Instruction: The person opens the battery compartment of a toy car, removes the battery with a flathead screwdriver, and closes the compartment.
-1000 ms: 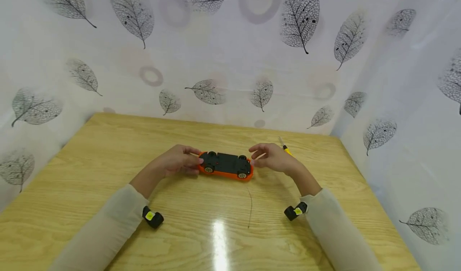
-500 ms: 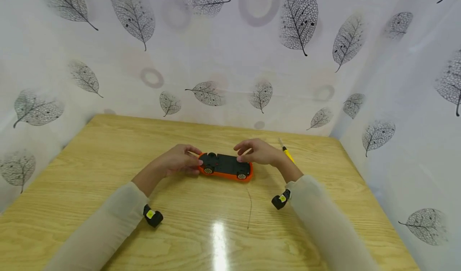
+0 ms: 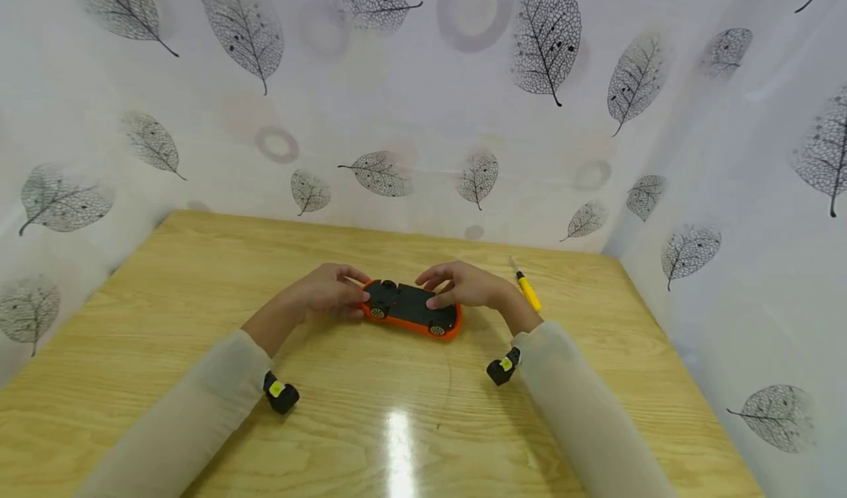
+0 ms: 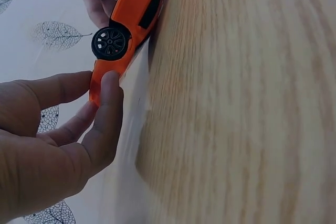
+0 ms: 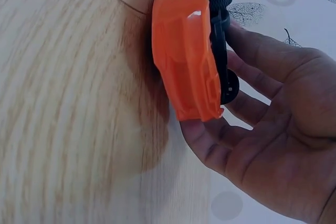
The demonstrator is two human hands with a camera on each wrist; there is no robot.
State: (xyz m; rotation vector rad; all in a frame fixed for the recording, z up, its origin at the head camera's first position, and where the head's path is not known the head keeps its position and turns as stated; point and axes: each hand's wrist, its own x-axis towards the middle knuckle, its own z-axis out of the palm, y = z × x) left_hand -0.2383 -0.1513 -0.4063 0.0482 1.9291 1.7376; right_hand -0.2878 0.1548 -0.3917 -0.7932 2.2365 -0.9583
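An orange toy car [image 3: 410, 326] lies upside down on the table, its black underside and wheels facing up. My left hand [image 3: 326, 292] pinches its left end between thumb and fingers, clearly seen in the left wrist view, where the car's orange body [image 4: 137, 3] shows beside a wheel [image 4: 109, 43]. Over the right half, my right hand [image 3: 468, 289] holds the car, thumb on the black underside and fingers along the far side. In the right wrist view those fingers curl about the car's end [image 5: 189, 72]. A thin wire [image 3: 448, 391] trails toward the front from near the car.
A screwdriver [image 3: 527, 288] with a yellow handle lies behind and right of the right hand. The wooden table [image 3: 231, 262] ends at leaf-patterned sheeting [image 3: 410, 115] at the back and sides. Small black cameras sit on both wrists.
My right hand has moved left from beside the car onto its right half and taken hold. The car's right end has turned slightly toward the front, and the wire has shifted left.
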